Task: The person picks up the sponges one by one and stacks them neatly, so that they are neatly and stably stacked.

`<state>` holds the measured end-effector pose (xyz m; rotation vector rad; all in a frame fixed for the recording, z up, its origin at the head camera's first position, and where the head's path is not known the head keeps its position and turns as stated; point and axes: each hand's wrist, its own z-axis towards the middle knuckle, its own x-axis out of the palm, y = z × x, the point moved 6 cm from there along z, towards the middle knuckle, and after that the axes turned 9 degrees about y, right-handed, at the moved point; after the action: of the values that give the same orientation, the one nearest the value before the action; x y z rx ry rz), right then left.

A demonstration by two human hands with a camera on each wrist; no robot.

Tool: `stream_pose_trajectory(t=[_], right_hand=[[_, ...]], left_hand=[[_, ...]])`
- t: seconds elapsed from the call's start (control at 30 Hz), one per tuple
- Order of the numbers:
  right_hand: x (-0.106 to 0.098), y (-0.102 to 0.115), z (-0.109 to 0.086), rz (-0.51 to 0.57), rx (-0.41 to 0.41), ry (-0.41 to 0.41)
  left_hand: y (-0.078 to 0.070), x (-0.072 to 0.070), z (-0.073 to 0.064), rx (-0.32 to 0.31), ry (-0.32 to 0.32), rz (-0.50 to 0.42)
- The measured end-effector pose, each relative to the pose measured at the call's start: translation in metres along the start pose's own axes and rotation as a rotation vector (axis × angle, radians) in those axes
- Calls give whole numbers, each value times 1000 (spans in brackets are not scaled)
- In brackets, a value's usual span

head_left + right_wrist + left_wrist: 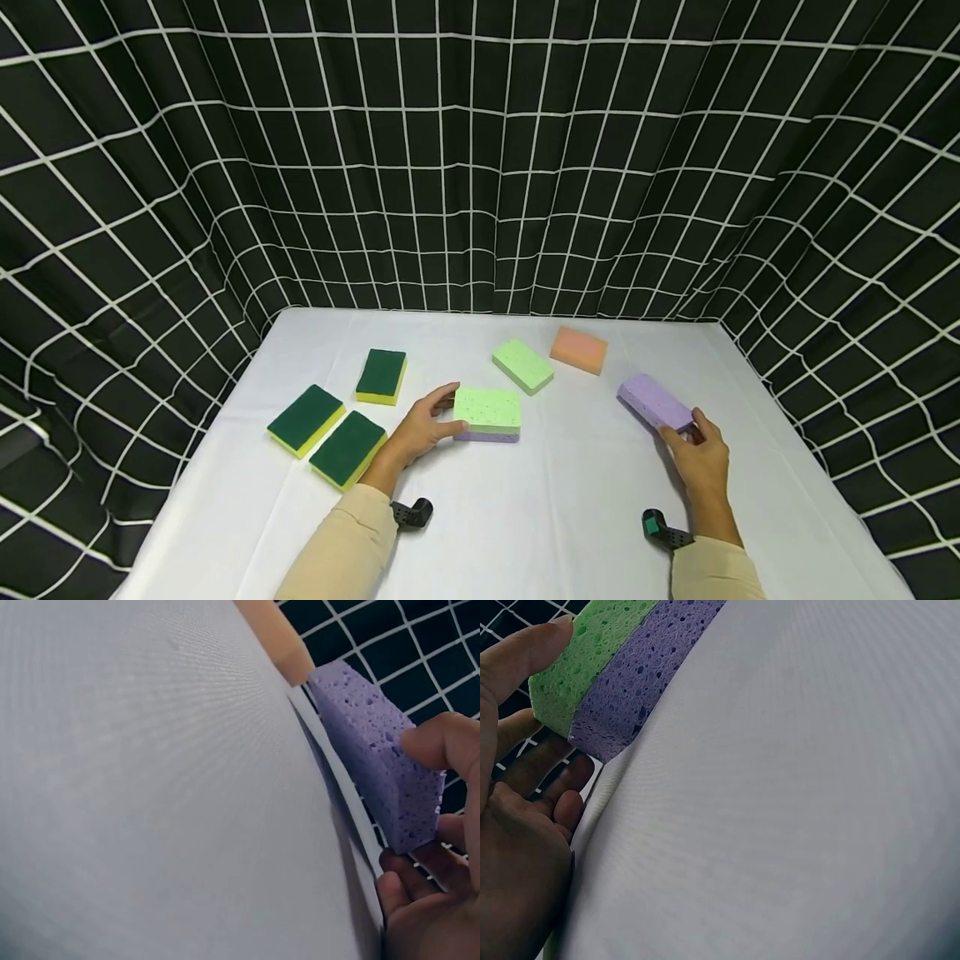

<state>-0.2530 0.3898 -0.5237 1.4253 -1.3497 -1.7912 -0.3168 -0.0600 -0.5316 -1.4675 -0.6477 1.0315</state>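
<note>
A light green sponge (487,408) lies stacked on a purple sponge (487,437) near the middle of the white table. My left hand (420,429) holds the green one by its left end, thumb on the near side and fingers around the far side. In the left wrist view, the thumb touches the green sponge (596,656) above the purple layer (645,679). On the right, my right hand (701,458) pinches the near end of another purple sponge (655,402). That sponge is tilted and raised off the cloth, as the right wrist view of the purple sponge (367,750) shows.
Left of the stack lie several green-and-yellow scouring sponges, among them a back one (381,375), a left one (306,417) and a near one (348,450). Farther back are a light green sponge (522,365) and an orange sponge (579,349). Black gridded curtain (480,167) surrounds the table.
</note>
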Motion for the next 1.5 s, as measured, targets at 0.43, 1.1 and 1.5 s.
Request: stream_pose_trajectory(t=[0.43, 1.1, 1.5], right_hand=[[-7, 0, -5, 134, 28, -15], [-15, 61, -23, 315, -198, 26], [-10, 84, -32, 374, -308, 52]], left_hand=[[2, 0, 1, -7, -5, 4], [0, 1, 1, -20, -3, 3], [-1, 1, 0, -29, -9, -5]])
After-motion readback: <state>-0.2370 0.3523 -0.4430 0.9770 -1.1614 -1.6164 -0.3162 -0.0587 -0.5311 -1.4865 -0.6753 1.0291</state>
